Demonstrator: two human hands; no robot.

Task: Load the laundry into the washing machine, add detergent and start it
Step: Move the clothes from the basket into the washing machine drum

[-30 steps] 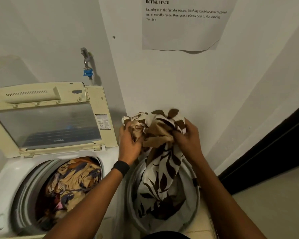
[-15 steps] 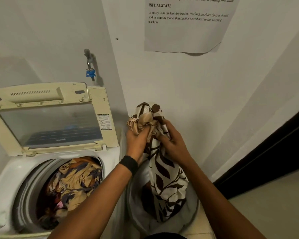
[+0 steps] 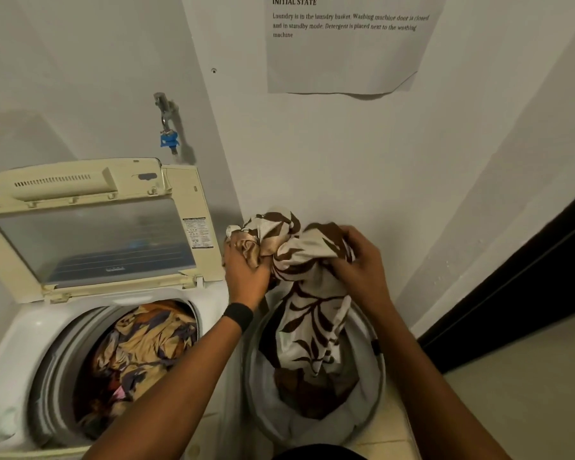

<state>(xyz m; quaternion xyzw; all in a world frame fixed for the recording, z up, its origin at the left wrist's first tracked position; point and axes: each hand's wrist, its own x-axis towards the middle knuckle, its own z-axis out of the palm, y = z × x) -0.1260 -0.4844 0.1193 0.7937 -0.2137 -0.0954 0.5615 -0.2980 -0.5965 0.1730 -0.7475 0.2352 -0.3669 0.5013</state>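
A cream cloth with a brown leaf print (image 3: 307,330) hangs from both hands down into the round grey laundry basket (image 3: 375,386). My left hand (image 3: 246,270) grips a bunched beige part of it above the basket's left rim. My right hand (image 3: 356,263) grips the gathered top of the cloth, to the right. The top-loading washing machine (image 3: 17,353) stands to the left with its lid (image 3: 90,234) raised. Its drum holds tan, dark blue and red laundry (image 3: 140,356).
A tap with a blue fitting (image 3: 168,137) sticks out of the wall above the machine. A printed sheet (image 3: 346,61) hangs on the wall. A dark door or panel (image 3: 525,287) runs along the right, with pale floor (image 3: 528,393) beside it.
My right hand has shifted right and taken a fresh bunch of the cloth. The gathered bundle at the top is wider, and more cloth is out of the basket than one second ago.
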